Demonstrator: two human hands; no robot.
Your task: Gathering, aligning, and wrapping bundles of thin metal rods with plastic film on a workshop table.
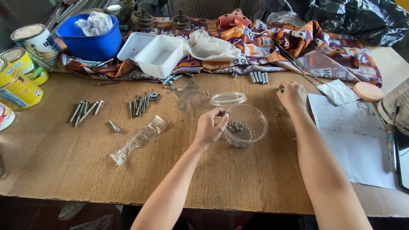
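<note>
My left hand (209, 127) hovers at the rim of a clear plastic cup (252, 121) and pinches a small dark screw (225, 113) between thumb and fingers. Several small screws lie in the bottom of the cup. Its clear lid (228, 99) lies just behind it. My right hand (292, 95) rests on the wooden table (64, 157) to the right of the cup, fingers curled over a small metal part at its far edge. A few tiny parts (279, 114) lie between the hand and the cup.
Rows of long screws (85, 110) and bolts (139, 104) lie at the left, beside a crumpled clear wrapper (138, 139). Paint tins (19, 72), a blue tub (89, 38), white trays (159, 55), patterned cloth (272, 47), paper sheet (353, 140) surround.
</note>
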